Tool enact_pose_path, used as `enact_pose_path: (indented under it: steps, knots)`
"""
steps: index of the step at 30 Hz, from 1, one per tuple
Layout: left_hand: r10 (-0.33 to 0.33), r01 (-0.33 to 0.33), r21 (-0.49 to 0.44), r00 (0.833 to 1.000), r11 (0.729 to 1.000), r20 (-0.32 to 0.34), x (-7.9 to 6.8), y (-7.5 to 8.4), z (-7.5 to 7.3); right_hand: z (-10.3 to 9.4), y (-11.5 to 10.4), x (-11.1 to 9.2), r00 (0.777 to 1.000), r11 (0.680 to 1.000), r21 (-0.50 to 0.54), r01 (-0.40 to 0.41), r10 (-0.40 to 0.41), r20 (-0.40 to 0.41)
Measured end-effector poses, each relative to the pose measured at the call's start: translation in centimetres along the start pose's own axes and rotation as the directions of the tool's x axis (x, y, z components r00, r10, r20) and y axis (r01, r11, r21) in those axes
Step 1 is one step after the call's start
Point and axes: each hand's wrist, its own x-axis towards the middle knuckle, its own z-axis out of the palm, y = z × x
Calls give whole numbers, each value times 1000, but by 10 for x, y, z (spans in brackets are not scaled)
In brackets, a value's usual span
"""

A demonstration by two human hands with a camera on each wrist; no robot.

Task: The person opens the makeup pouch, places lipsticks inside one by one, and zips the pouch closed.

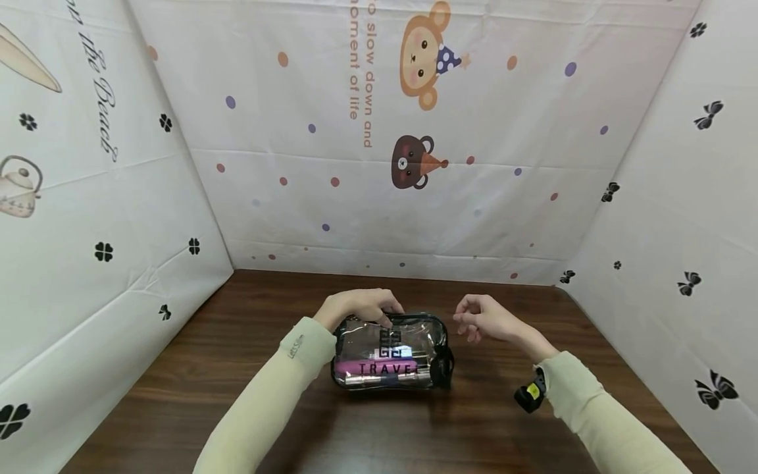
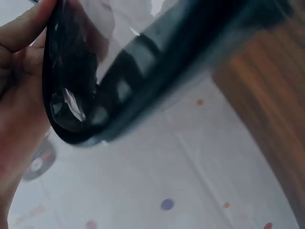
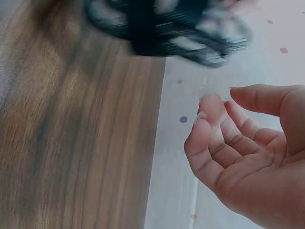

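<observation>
A clear toiletry bag (image 1: 361, 339) with black trim and the word TRAVEL on its front is held in the middle of the head view. Through its plastic show a pink item (image 1: 355, 367) and some silvery ones. My left hand (image 1: 362, 305) grips the bag's top edge, thumb on the front. In the left wrist view that hand (image 2: 21, 71) holds one end of the bag (image 2: 71, 138), which is blurred. My right hand (image 1: 487, 317) hovers to the right of the bag, apart from it, fingers loosely bent. Nothing lies between those fingers (image 3: 198, 136) in the right wrist view.
A brown wooden table (image 1: 195, 401) lies beneath the hands. White printed sheets stand around it: a back one (image 1: 355, 204) with dots and animal heads, a left one (image 1: 136, 289) and a right one (image 1: 651, 230). A black wrist device (image 1: 531, 394) hangs at the right cuff.
</observation>
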Motion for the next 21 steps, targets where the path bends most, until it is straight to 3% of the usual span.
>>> enact_pose_path:
  steps: [6, 12, 17, 21]
  knots:
    - [-124, 126, 58, 992, 990, -35, 22, -10, 15, 2, -2, 1, 1000, 1000, 6, 15, -15, -1]
    - [-151, 160, 102, 984, 982, -93, 35, -20, 34, 10, -4, 5, 999, 1000, -5, 28, -29, -24]
    - [-189, 201, 111, 975, 973, -117, 36, -29, 46, 18, -12, 12, 991, 996, -68, 65, -72, -113]
    - [-187, 201, 95, 973, 975, -139, 33, -29, 46, 29, -29, 19, 958, 967, -224, 118, -170, -229]
